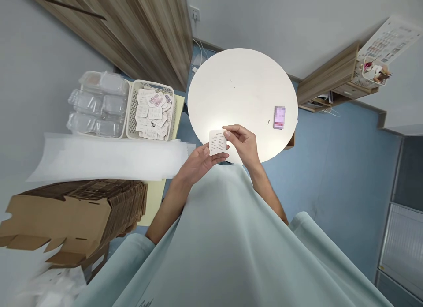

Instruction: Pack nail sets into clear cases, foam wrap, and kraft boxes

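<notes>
A small white card (217, 144) with rounded corners and printed lines of text is held over the near edge of the round white table (241, 86). My left hand (201, 161) supports it from the lower left, thumb on its face and fingers behind. At its upper right corner, my right hand (243, 144) pinches it between thumb and fingers. The print is too small to read. To the left, a white plastic basket (128, 126) holds a heap of similar white cards (153, 115).
Clear plastic boxes (95, 104) sit left of the basket. White sheets (112, 159) and a stack of flattened brown cartons (82, 210) lie nearer me. On the table's right side rests a blurred pinkish rectangular item (279, 117). A wooden shelf unit (330, 77) stands at the far right.
</notes>
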`<state>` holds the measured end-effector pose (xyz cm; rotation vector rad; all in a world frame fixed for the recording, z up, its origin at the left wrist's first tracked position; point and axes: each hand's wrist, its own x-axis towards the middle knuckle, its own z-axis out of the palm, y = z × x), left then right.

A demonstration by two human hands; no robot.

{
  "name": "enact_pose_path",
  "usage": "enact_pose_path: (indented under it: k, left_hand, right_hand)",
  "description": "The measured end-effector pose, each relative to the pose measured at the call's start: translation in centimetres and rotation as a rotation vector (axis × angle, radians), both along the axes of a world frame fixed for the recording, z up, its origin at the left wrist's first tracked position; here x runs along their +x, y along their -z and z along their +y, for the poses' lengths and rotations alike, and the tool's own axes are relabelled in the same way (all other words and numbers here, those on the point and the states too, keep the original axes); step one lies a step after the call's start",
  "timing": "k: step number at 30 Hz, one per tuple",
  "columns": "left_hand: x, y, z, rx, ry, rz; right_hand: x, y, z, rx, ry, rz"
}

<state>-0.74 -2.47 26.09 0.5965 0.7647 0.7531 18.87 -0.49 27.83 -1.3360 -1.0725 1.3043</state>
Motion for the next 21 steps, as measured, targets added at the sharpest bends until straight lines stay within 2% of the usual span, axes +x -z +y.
enact_pose_path:
  k: [5,9,13,21]
  left_hand:
    - [0.1,0.5,-0.2,0.070,-0.109,0.252]
    - [0.4,1.3,-0.2,0.183,-0.208,0.446]
    - [0.6,1.7,-0.4,0.248,-0.264,0.486]
    - [0.0,1.1,-0.8,0.111,-0.397,0.467]
  right_hand:
    - [-0.7,0.1,-0.6,0.056,0.042,-0.098]
    - [-1.5,0.1,-1.2,0.052,0.035,-0.082]
    - [-1.8,0.4,-1.4,0.041,0.054,-0.048]
    - [0.5,0.9,-0.6,-0.030,0.070,-0.024]
